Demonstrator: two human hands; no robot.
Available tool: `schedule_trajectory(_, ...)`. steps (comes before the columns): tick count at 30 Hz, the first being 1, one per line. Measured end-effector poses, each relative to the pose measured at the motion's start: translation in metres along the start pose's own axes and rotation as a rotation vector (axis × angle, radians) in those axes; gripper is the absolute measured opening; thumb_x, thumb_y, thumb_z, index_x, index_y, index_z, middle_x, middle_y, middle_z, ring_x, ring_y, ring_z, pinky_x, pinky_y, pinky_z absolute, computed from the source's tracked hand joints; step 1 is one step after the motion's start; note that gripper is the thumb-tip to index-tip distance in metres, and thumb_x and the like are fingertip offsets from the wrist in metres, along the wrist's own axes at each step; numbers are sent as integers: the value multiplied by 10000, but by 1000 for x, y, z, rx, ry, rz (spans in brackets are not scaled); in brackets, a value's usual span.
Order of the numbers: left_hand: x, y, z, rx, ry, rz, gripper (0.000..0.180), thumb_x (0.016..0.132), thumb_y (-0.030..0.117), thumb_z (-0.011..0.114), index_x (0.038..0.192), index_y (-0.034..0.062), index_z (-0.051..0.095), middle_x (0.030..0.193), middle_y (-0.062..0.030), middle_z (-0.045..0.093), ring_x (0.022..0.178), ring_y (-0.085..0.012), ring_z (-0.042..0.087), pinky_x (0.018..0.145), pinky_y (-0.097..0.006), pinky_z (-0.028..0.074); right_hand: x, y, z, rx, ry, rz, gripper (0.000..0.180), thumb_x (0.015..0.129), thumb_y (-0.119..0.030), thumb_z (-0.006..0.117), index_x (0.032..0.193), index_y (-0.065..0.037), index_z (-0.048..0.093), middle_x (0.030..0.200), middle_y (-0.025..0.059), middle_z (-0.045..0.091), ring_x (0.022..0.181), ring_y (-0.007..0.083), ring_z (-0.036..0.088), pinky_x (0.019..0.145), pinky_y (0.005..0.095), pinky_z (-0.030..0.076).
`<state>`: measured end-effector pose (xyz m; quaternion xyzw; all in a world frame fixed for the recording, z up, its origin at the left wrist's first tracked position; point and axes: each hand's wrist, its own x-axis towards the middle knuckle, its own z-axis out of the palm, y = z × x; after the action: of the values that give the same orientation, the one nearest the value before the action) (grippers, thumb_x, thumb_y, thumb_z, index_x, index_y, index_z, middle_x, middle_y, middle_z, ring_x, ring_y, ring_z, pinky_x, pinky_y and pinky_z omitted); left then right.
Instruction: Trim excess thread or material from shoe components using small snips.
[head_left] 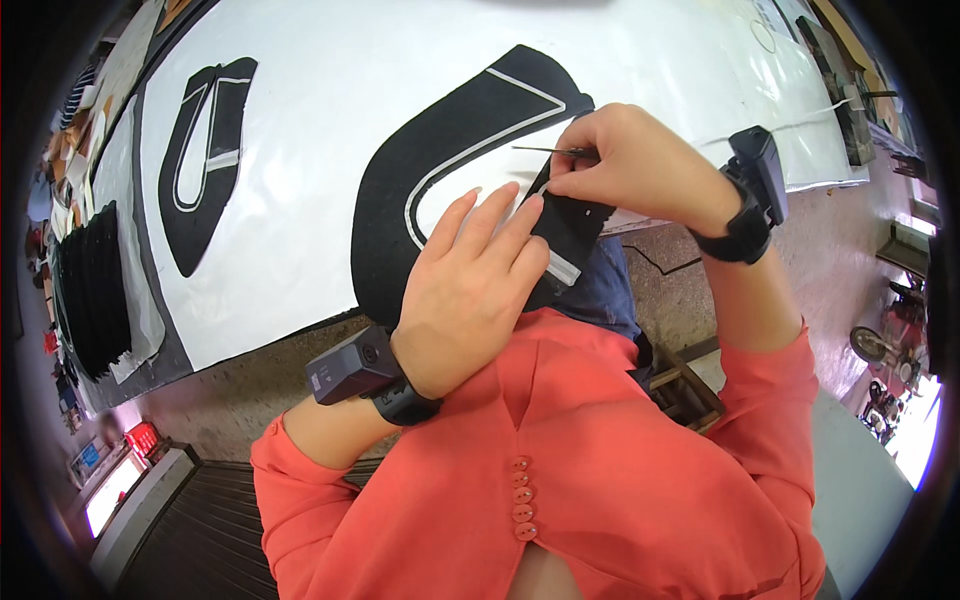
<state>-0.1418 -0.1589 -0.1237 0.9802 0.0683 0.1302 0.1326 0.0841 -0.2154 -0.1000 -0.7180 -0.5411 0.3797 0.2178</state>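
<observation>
A large black U-shaped piece of sheet material [385, 215] with a pale line along its inner edge lies at the front edge of the white-topped table. Across its near side rests my left hand [475, 275], fingers stretched out and slightly apart, pressing it flat. My right hand [625, 160] is closed around a thin, dark pointed tool [545, 150], whose tip sticks out to the left; its exact kind is unclear. The same hand's thumb and fingertips pinch down at the inner edge of the piece's right arm, near my left fingertips. A pale strip [565, 268] crosses that arm.
A second, similar black piece [180, 225] lies at the left of the white table [290, 200]. Farther left hangs a stack of black material [92, 290] by the table's edge. A wooden crate [685, 395] stands below on the right. Dark blocks [838, 90] sit at the far right.
</observation>
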Motion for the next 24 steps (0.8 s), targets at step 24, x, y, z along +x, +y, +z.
schedule_trajectory(24, 28, -5, 6, -71, 74, 4, 258, 738, 18, 678, 992, 31, 638, 1218, -108, 654, 1220, -334, 570, 1038, -480, 449, 15, 16, -11, -89, 74, -6, 262, 715, -215, 700, 788, 37, 704, 652, 184, 637, 593, 273, 624, 622, 351, 510)
